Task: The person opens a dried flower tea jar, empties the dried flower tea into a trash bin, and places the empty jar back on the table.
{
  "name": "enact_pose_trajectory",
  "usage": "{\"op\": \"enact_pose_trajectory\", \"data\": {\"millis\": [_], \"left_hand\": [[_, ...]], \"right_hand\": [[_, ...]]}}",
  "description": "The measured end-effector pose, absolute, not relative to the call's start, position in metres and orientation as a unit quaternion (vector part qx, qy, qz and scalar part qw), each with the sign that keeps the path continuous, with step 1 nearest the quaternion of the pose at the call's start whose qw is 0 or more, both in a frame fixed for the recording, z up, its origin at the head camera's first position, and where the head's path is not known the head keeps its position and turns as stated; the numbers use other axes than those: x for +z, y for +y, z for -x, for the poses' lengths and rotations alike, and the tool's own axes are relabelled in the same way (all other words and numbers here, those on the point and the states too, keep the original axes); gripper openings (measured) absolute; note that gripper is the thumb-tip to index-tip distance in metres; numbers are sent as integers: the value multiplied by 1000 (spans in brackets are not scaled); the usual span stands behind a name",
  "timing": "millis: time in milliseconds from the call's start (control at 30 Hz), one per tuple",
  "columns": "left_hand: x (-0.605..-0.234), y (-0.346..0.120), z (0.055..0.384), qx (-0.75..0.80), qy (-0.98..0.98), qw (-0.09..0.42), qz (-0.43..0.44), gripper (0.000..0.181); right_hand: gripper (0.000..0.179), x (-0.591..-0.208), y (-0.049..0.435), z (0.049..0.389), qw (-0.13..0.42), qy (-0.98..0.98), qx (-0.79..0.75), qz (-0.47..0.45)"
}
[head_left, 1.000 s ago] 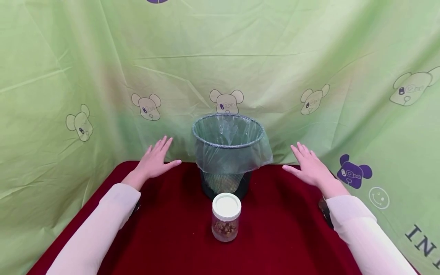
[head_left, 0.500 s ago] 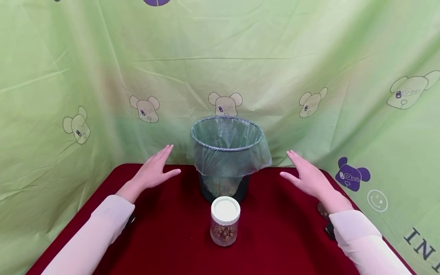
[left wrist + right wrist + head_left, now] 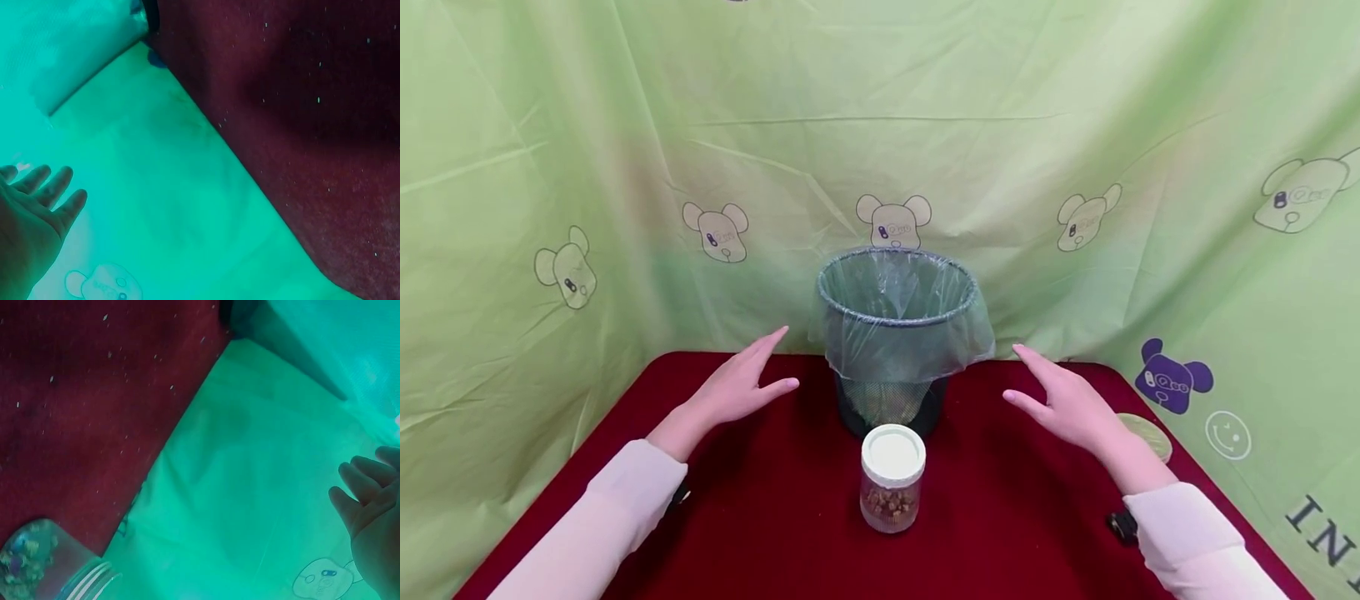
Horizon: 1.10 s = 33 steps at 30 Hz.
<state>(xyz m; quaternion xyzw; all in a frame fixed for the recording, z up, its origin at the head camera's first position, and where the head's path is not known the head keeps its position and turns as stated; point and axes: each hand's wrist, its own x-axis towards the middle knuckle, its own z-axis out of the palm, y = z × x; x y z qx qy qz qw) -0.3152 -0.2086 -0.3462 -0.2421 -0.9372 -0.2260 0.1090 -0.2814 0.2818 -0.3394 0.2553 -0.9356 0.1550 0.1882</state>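
Currently, we locate the white-lidded jar (image 3: 892, 482) on the midline of the red cloth (image 3: 797, 525), in front of the mesh bin (image 3: 887, 400). Its long axis stands upright, lid uppermost, with brown pieces (image 3: 887, 502) in the lower part. We read both hands as unloaded: the left hand (image 3: 737, 392) and the right hand (image 3: 1071, 408) each hold their fingers straight, thumb spread apart from them, and neither touches anything. From each hand, the jar lies inward and toward the person; the offsets look similar, so we cannot rate either hand as clearly nearer. The bin, its rim covered by a clear bag (image 3: 887, 354), stands beyond the jar. We note a second jar (image 3: 31, 562) with a ridged neck in the right wrist view, on the right hand's side.
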Motion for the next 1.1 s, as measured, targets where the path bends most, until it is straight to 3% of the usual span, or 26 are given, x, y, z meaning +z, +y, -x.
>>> {"op": "enact_pose_trajectory", "data": {"millis": [267,500,1100], "left_hand": [[-352,-198,302,-236,-924,110,281,86],[-359,-185,291,-275,-905,105,307,73],[-393,-142,264,-339,-864,32,371,72]], "right_hand": [[65,-352,267,269,195,-920,175,-293],[62,-360,250,259,169,-909,220,-311],[62,-375,210,243,103,-887,288,-344]]}}
